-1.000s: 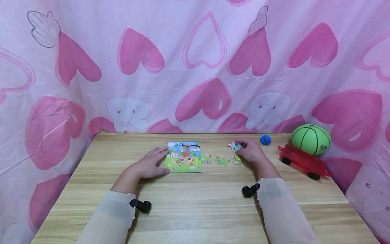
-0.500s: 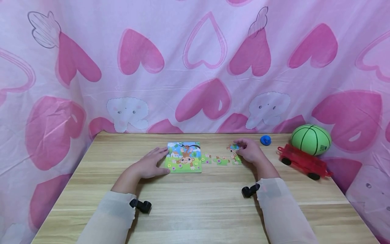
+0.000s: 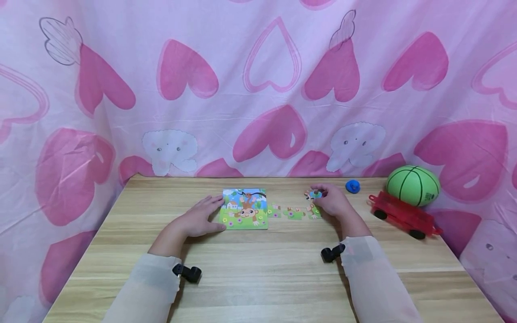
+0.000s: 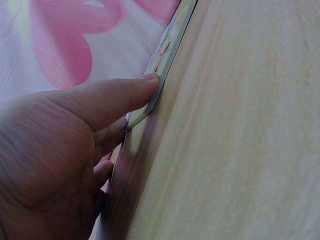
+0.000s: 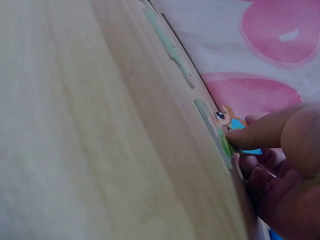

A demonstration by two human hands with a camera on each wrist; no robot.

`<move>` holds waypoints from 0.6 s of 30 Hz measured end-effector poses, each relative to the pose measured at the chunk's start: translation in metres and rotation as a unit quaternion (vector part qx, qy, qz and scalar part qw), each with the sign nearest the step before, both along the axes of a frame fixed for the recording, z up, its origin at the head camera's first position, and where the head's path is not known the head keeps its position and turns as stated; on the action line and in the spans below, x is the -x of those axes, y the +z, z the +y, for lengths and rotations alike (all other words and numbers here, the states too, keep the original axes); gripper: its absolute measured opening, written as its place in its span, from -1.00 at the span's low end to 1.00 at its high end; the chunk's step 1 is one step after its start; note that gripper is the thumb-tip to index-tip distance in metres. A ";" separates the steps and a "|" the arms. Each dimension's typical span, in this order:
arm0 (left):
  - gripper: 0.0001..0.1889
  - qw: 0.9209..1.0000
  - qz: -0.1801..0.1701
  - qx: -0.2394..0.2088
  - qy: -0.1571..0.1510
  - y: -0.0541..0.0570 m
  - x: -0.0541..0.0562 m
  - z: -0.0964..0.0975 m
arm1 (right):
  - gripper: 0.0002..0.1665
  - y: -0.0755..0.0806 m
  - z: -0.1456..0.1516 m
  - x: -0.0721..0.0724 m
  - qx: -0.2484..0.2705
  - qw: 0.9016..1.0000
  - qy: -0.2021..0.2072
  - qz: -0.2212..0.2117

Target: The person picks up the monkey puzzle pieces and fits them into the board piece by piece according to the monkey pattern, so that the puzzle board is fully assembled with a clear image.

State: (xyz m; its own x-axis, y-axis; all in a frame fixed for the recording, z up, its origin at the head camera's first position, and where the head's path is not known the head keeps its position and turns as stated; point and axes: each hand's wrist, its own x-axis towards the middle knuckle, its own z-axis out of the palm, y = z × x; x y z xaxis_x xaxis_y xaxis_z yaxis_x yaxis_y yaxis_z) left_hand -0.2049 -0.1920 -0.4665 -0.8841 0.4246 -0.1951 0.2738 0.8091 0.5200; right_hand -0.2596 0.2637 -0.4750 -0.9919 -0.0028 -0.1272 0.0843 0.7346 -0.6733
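Note:
A picture board (image 3: 245, 213) with a cartoon monkey lies flat on the table in the head view. My left hand (image 3: 199, 216) rests at its left side, the fingers straight along the edge and the thumb (image 4: 120, 95) pressing the near corner. Between thumb and fingers my right hand (image 3: 332, 200) pinches a jigsaw piece (image 3: 312, 194) showing a monkey's eye and blue sky. That held piece stands just behind a green piece with a monkey's hand (image 3: 313, 211). Two other parts of the green row, a left piece (image 3: 274, 211) and a middle section (image 3: 295, 213), lie beside the board.
Beyond my right hand sits a small round blue object (image 3: 352, 186). A green ball (image 3: 412, 185) and a red toy car (image 3: 404, 214) with black wheels stand at the table's right edge. A pink heart-patterned cloth (image 3: 218, 143) hangs behind the wooden table (image 3: 250, 278).
The jigsaw piece has been turned between my right fingers, so its monkey's eye now shows on the left. My left hand and the board stay in place.

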 end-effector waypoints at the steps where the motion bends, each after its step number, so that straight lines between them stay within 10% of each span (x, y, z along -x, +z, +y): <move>1: -0.03 1.000 0.001 0.000 0.000 0.000 0.000 0.000 | -0.46 0.001 0.000 0.000 0.001 1.000 -0.002 0.001; 18: -0.03 1.000 0.001 0.000 0.002 0.000 0.000 -0.001 | -0.55 0.022 -0.048 -0.010 0.111 0.993 0.044 0.001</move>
State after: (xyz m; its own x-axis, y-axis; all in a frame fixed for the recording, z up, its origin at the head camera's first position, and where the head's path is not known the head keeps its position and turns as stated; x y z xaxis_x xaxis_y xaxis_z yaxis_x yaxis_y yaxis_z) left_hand -0.2047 -0.1926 -0.4666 -0.8857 0.4218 -0.1941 0.2720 0.8101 0.5194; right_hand -0.2496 0.2159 -0.4526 -0.9870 -0.1164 -0.1111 0.0246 0.5732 -0.8190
